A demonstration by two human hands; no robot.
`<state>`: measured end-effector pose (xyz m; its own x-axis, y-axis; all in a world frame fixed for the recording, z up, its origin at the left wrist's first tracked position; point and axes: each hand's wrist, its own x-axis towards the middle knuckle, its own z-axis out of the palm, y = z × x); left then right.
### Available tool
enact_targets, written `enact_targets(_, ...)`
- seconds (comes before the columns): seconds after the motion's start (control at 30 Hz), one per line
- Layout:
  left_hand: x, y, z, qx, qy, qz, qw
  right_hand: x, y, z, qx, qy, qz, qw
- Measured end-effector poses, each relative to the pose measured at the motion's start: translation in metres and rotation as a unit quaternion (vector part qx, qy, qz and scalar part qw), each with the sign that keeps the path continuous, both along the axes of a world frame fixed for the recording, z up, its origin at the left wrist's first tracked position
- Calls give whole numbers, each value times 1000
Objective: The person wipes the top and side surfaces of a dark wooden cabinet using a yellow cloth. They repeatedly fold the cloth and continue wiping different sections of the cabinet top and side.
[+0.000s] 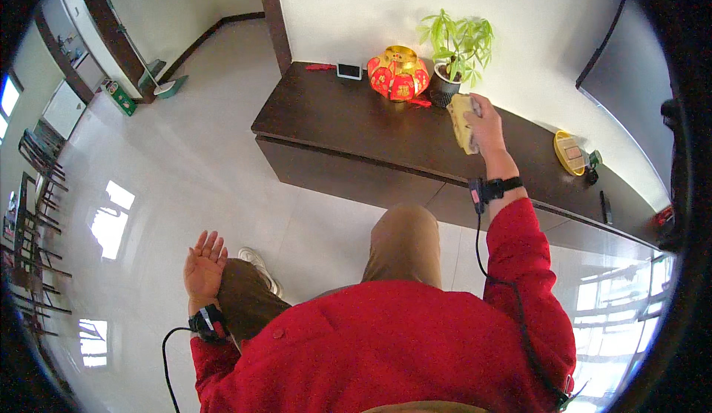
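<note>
My right hand (487, 128) holds a folded yellow cloth (462, 123) over the top of a low dark brown cabinet (345, 118). Just beyond the cloth, a green-leaved plant stands in a dark pot (444, 87). Left of the pot sits a red and gold lantern (398, 74) with a red tassel on the cabinet top. Whether the cloth touches the cabinet top cannot be told. Palm up and holding nothing, my left hand (204, 265) rests by my left knee, its fingers slightly apart.
A small white-framed device (349, 71) lies left of the lantern. Along the cabinet's right part are a yellow oval container (569, 153) and a black remote-like object (606, 207), below a wall-mounted screen (634, 74). A broom (166, 87), a green box (119, 99) and chairs (41, 151) stand at left.
</note>
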<state>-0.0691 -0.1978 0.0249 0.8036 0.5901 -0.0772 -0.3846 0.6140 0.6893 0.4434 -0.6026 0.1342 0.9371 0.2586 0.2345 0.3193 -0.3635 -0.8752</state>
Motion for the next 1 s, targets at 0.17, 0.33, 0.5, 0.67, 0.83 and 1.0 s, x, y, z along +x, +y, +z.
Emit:
enact_targets(0.17,3,4,-4,-9,-6,-12,1000,24,24,-62,24,79,80,993)
enact_targets(0.33,4,7,1,15,26,-33,999,39,11,-134,-237,8,-28,971)
enact_targets(0.5,4,10,3,-16,27,-35,999,55,23,-158,-347,46,-66,934)
enact_targets(0.67,5,14,1,-25,20,-58,998,55,83,-152,-438,168,-185,864)
enact_targets(0.83,0,14,-2,-41,17,-61,997,35,164,-159,-482,123,-150,855)
enact_targets(1.0,-8,16,-3,-53,24,-51,997,18,266,-163,-479,20,-5,878)
